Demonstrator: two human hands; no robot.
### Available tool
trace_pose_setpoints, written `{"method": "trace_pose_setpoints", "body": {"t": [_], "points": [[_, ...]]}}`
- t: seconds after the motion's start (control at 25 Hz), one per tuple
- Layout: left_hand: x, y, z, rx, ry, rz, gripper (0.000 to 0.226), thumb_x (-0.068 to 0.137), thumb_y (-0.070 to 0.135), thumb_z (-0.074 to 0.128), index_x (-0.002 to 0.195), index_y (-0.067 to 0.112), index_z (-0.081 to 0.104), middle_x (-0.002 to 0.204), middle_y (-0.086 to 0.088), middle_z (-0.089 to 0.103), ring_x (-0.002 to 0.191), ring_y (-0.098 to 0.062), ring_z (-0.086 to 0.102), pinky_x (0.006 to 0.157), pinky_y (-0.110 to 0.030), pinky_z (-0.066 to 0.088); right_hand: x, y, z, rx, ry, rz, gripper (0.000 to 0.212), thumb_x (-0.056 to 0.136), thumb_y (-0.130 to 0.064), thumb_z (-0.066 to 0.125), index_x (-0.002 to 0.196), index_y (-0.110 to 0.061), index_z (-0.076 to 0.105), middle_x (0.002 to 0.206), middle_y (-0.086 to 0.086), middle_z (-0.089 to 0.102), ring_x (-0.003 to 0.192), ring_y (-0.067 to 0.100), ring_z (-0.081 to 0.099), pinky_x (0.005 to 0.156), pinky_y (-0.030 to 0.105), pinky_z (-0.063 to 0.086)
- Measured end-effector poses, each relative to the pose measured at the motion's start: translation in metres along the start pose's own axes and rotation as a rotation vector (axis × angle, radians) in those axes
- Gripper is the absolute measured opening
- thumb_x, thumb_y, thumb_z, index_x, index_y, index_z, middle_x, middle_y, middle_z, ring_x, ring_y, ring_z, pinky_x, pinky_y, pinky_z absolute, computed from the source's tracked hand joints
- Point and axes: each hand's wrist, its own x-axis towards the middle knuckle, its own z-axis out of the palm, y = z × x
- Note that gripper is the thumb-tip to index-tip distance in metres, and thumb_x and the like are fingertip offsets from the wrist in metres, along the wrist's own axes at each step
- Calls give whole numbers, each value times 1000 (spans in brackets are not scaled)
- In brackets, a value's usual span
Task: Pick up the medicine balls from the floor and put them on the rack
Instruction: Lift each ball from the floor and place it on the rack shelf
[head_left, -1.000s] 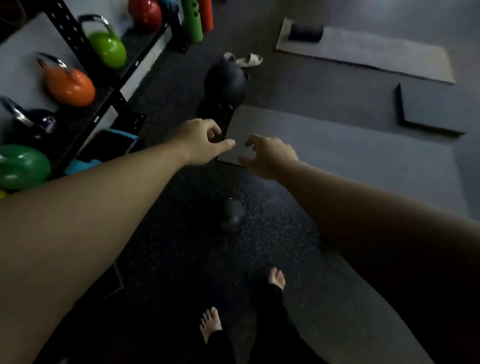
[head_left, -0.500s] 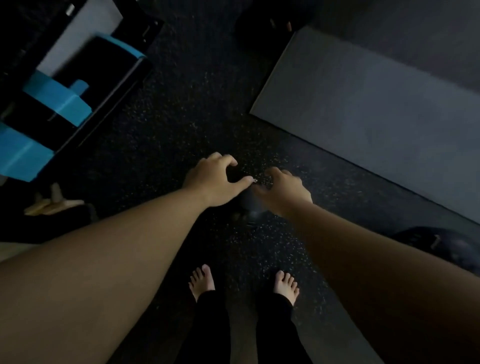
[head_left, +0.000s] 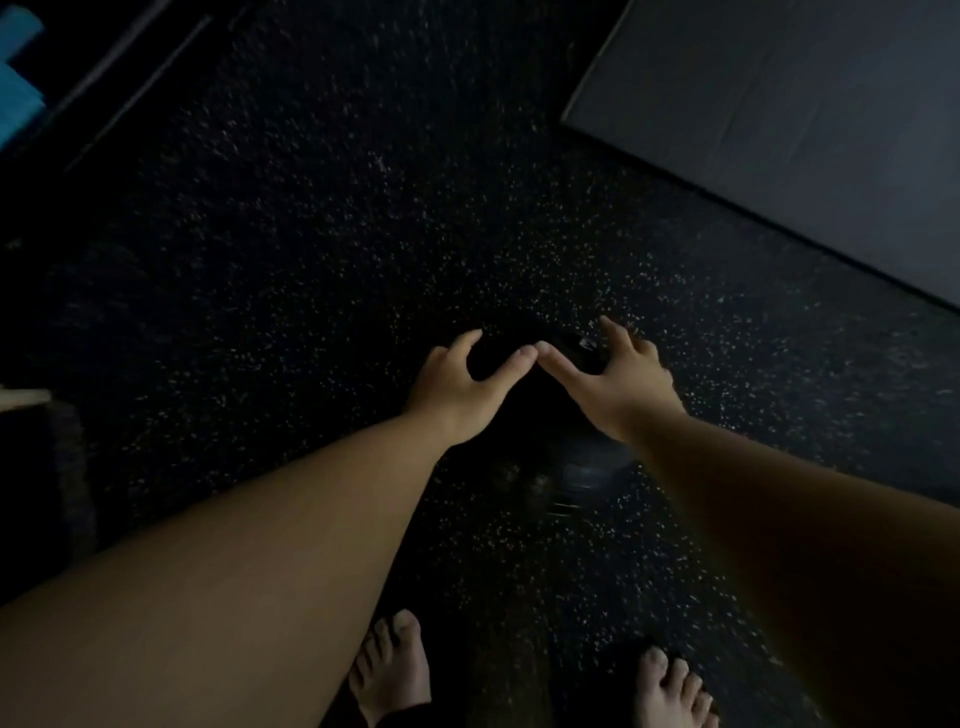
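Lowered, both hands (head_left: 540, 384) now cup the medicine ball (head_left: 540, 441).

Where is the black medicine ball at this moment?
The medicine ball lies on the speckled floor at the centre of the head view, under the left hand and right hand, ahead of the bare feet.

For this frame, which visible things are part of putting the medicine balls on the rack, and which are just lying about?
Part of the job:
dark medicine ball on the floor
left hand, spread over the ball
right hand, spread over the ball

Lying about:
grey mat, upper right
blue item, upper left edge
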Motion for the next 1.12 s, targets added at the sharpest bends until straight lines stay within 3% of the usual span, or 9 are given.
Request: {"method": "trace_pose_setpoints", "body": {"t": [0.08, 0.28, 0.48, 0.64, 0.8, 0.92, 1.12], "points": [[4, -11, 18, -126, -26, -63, 96, 81, 86, 54, 162, 39, 32, 166, -3, 32, 147, -27, 39, 115, -45, 36, 4, 13, 13, 146, -22, 75, 123, 60, -103, 51, 162, -42, 22, 164, 13, 35, 147, 43, 37, 115, 55, 41], [-22, 6, 40, -244, 147, -105, 85, 87, 74, 59, 160, 38, 35, 165, -4, 32, 143, -28, 43, 106, -42, 43, -18, 13, 19, 373, 119, 67, 100, 74, -84, 67, 158, -38, 38, 151, 9, 48, 136, 31, 50, 94, 36, 48], [-66, 54, -20, -266, 234, 40, 80, 89, 66, 64, 158, 34, 40, 160, -3, 37, 139, -25, 46, 104, -39, 46, -63, -39, -30, 420, 217, 7, 100, 69, -85, 69, 155, -43, 40, 148, 6, 47, 136, 32, 50, 97, 43, 53], [-120, 129, -124, -331, 421, 143, 75, 90, 61, 66, 157, 34, 43, 158, -3, 39, 136, -25, 49, 98, -36, 47, -119, -140, -117, 468, 263, -173, 96, 72, -80, 73, 154, -45, 40, 145, 3, 46, 135, 29, 50, 98, 41, 52], [-211, 218, -271, -467, 615, 265, 75, 90, 63, 64, 157, 36, 44, 159, -4, 40, 137, -26, 49, 96, -35, 46, -211, -286, -234, 412, 308, -440, 98, 68, -84, 70, 153, -48, 39, 144, 3, 46, 139, 33, 45, 106, 48, 49], [-316, 282, -399, -588, 806, 405, 85, 78, 70, 59, 154, 33, 50, 154, -5, 49, 137, -25, 51, 105, -37, 46, -321, -407, -326, 403, 355, -667, 100, 64, -87, 67, 151, -48, 40, 145, 3, 45, 140, 33, 42, 110, 50, 46], [-528, 350, -603, -610, 1130, 646, 88, 71, 73, 56, 148, 31, 57, 146, -2, 59, 133, -19, 56, 104, -22, 40, -544, -571, -433, 503, 375, -1015, 92, 68, -81, 70, 149, -49, 39, 147, 4, 43, 143, 34, 37, 114, 53, 41]]}}
